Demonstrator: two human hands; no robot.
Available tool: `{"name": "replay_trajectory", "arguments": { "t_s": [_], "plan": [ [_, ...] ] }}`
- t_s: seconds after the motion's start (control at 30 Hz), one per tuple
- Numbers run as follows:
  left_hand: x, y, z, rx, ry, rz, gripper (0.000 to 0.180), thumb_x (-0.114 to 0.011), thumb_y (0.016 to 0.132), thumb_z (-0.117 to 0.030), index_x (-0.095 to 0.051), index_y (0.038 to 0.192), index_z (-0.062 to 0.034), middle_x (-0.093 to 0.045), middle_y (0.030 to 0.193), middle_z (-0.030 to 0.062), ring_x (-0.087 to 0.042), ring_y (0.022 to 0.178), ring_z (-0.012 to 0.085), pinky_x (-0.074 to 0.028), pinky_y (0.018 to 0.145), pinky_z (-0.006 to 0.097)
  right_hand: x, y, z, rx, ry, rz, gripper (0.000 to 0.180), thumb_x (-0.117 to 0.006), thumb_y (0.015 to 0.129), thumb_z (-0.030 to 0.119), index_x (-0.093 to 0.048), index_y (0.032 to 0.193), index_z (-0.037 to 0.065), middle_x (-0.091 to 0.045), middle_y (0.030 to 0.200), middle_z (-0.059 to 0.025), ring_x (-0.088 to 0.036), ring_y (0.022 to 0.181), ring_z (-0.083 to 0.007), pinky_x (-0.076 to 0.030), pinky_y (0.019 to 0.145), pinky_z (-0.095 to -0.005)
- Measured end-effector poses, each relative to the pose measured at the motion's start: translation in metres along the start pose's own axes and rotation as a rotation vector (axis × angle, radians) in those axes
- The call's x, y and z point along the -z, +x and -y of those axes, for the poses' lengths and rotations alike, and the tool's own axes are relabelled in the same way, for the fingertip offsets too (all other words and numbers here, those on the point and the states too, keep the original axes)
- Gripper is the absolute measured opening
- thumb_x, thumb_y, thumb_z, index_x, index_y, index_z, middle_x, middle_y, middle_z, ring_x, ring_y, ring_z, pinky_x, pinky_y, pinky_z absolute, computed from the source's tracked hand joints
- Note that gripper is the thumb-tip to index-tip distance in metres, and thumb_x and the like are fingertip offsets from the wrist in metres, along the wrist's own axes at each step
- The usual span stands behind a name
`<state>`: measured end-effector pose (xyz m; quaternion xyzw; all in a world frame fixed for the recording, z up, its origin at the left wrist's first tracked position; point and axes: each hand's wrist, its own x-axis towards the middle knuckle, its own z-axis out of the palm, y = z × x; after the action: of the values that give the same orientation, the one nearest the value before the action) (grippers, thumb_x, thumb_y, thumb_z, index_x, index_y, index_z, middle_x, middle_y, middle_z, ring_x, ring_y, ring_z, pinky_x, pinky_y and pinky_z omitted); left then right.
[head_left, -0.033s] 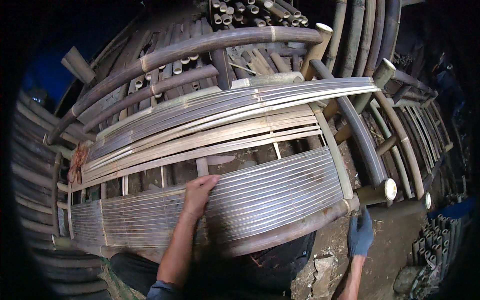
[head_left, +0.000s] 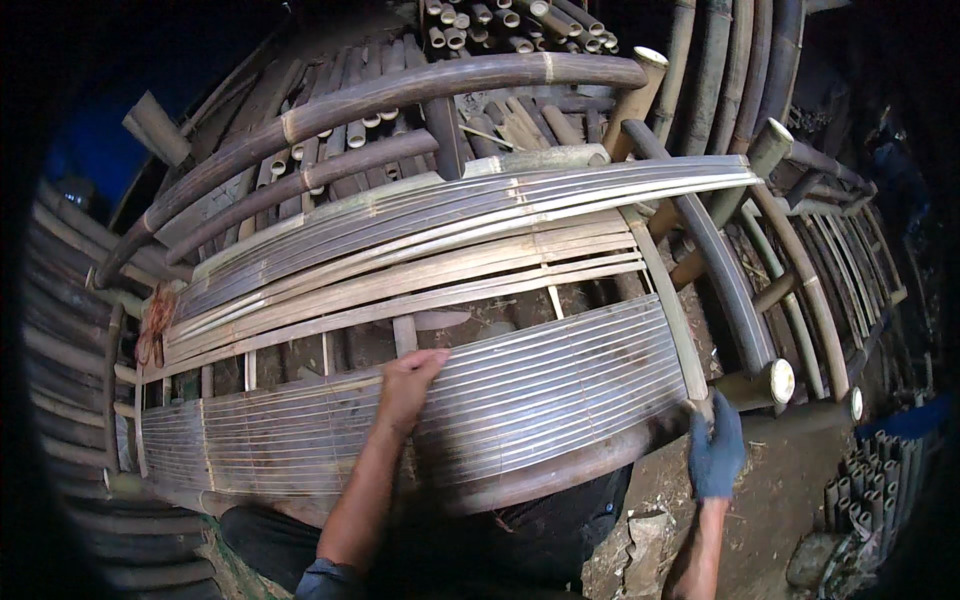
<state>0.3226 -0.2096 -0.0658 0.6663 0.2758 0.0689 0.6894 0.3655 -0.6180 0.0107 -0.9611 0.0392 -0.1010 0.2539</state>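
A bamboo bench seat lies before me, its near half a panel of narrow dark bamboo slats (head_left: 560, 385) with pale gaps between. My left hand (head_left: 410, 385), bare, rests at the far edge of this panel, its fingers closed on the edge slat. At the front right corner is my right hand (head_left: 716, 455) in a blue-grey glove, thumb and fingers apart, beside the end of the round front rail (head_left: 570, 470). Beyond an opening in the seat lie loose pale and dark bamboo strips (head_left: 480, 250). Whatever lies under my left fingertips is hidden.
A curved bamboo backrest rail (head_left: 400, 90) rises on the far side. Reddish twine (head_left: 155, 325) hangs at the left end. Another bamboo frame (head_left: 810, 270) stands to the right. Cut bamboo tubes (head_left: 880, 490) sit on the ground at lower right, with more poles stacked behind.
My left hand has shifted slightly right along the panel's far edge. My right hand has moved up a little, closer to the corner of the seat.
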Motion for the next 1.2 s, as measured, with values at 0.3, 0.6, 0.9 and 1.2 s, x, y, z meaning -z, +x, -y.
{"name": "replay_trajectory", "arguments": {
  "t_s": [0.3,0.6,0.9,1.2],
  "plan": [
    [-0.097,0.042,-0.002,0.128,-0.142,0.163,0.027,-0.067,0.094,-0.022,-0.071,0.11,-0.0004,-0.056,0.069,-0.0032,-0.036,0.053,0.0017,-0.027,0.044,0.019,-0.165,0.168,0.111,0.401,-0.556,0.73,0.077,-0.037,0.091,0.067,-0.071,0.113,0.002,-0.063,0.127,-0.0197,-0.055,0.12,-0.0389,-0.034,0.109,-0.0508],
    [-0.161,0.083,0.019,-0.07,-0.085,0.153,0.025,-0.068,0.093,-0.019,-0.073,0.107,0.0011,-0.074,0.099,0.0092,-0.065,0.09,0.0118,-0.05,0.081,0.026,-0.171,0.157,0.078,0.291,0.373,0.62,0.038,-0.072,0.084,0.037,-0.069,0.083,0.0,-0.066,0.079,-0.0163,-0.062,0.071,-0.0274,-0.049,0.068,-0.0387],
    [-0.192,0.082,0.019,-0.287,0.22,0.337,0.024,-0.071,0.089,-0.017,-0.073,0.105,0.0007,-0.072,0.096,0.0135,-0.066,0.085,0.0161,-0.051,0.076,0.027,-0.173,0.144,0.059,0.313,0.478,0.436,0.031,-0.068,0.087,0.035,-0.07,0.083,0.004,-0.06,0.076,-0.0169,-0.058,0.074,-0.0355,-0.045,0.064,-0.0414],
    [-0.193,0.086,0.023,-0.235,0.205,0.319,0.019,-0.071,0.089,-0.015,-0.074,0.1,0.001,-0.068,0.087,0.0104,-0.061,0.07,0.0135,-0.05,0.064,0.028,-0.156,0.15,0.046,0.007,0.884,0.239,0.045,-0.064,0.09,0.02,-0.056,0.133,0.005,-0.062,0.124,-0.0213,-0.061,0.111,-0.0256,-0.048,0.095,-0.0358]
  ]
}}
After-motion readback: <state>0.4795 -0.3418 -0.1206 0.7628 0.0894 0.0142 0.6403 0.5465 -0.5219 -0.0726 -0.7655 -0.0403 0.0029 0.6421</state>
